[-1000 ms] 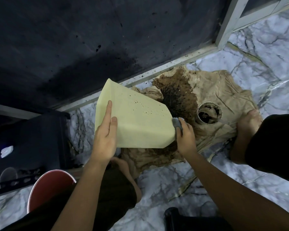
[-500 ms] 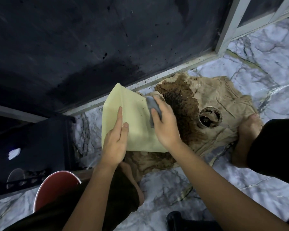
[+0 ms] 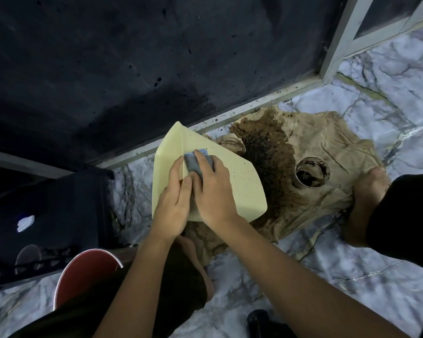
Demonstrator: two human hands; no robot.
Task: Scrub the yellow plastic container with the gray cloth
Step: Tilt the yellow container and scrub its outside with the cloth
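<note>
Yellow plastic container tilted at frame centre, long axis toward lower right; right hand pressing gray cloth at upper-left corner; left hand steadying left edge; specks lower right.

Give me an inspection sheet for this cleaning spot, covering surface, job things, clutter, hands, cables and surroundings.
Surface: marble floor, gray-veined, with a brown paper sheet spread on it, soaked dark at its middle.
Job's things: yellow container held tilted above the paper, dark specks on its face; gray cloth pressed against it.
Clutter: round cup with dark residue on the paper; red bucket lower left.
Hands: left hand holds the container's near edge; right hand presses the cloth, fingers over it.
Cables: nothing seen.
Surroundings: dark splattered wall, pale frame upper right, bare foot on the paper's edge.
</note>
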